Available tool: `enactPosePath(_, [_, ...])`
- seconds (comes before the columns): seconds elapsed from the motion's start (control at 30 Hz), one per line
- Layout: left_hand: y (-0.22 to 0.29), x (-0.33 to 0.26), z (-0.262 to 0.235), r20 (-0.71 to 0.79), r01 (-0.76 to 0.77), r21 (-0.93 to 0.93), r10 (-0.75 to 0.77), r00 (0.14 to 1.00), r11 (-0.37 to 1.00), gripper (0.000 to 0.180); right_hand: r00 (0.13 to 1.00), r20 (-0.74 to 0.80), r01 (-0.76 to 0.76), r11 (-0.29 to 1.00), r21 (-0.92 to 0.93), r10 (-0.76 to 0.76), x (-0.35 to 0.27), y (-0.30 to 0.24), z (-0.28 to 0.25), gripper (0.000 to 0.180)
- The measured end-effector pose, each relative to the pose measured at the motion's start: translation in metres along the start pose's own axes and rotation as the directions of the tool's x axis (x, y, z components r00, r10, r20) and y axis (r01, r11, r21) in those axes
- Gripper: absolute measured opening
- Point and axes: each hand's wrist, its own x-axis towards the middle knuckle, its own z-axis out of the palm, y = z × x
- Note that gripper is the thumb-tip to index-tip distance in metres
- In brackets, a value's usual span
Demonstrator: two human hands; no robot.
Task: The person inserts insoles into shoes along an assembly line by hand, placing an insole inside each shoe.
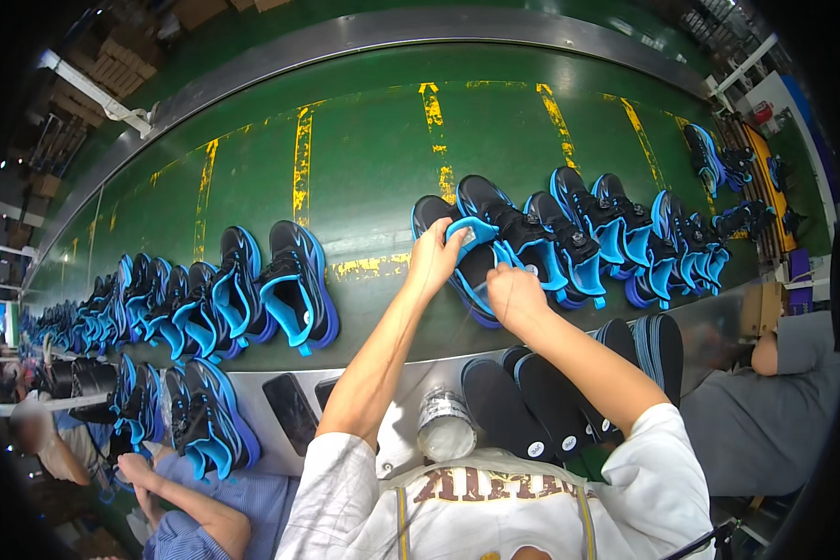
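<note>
A black sneaker (430, 213) with a bright blue lining stands on the green belt in front of me, its opening toward me. My left hand (433, 257) pinches the light blue padded edge at the left of that opening. On the opposite side of the opening, my right hand (517, 297) has its fingers curled at the blue collar; its fingertips are partly hidden. A dark insole shape shows inside the shoe. Close by on the right stand more sneakers of the same kind (491, 207), and black insoles (499, 409) lie below my right forearm.
Rows of matching sneakers (292, 285) line the belt (373, 168) to the left. On the metal ledge are a phone (290, 409) and a clear plastic cup (445, 427). A co-worker's arm (191, 504) is at lower left; another person in grey (761, 411) sits at right.
</note>
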Motion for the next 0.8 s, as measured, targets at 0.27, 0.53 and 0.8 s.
enactPosePath(0.27, [0.012, -0.016, 0.003, -0.204, -0.181, 0.049, 0.187, 0.961, 0.982, 0.043, 0.976, -0.193, -0.076, 0.988, 0.134, 0.101, 0.017, -0.008, 0.023, 0.013])
enactPosePath(0.53, [0.023, -0.016, -0.006, -0.164, -0.109, 0.021, 0.111, 0.980, 0.994, 0.037, 0.969, 0.246, -0.041, 0.987, 0.154, 0.002, 0.007, 0.019, -0.018, 0.023])
enactPosePath(0.8, [0.023, -0.012, -0.006, -0.088, -0.149, 0.050, 0.153, 0.984, 0.988, 0.025, 0.969, -0.023, 0.247, 0.964, 0.099, -0.246, 0.022, 0.016, 0.027, 0.013])
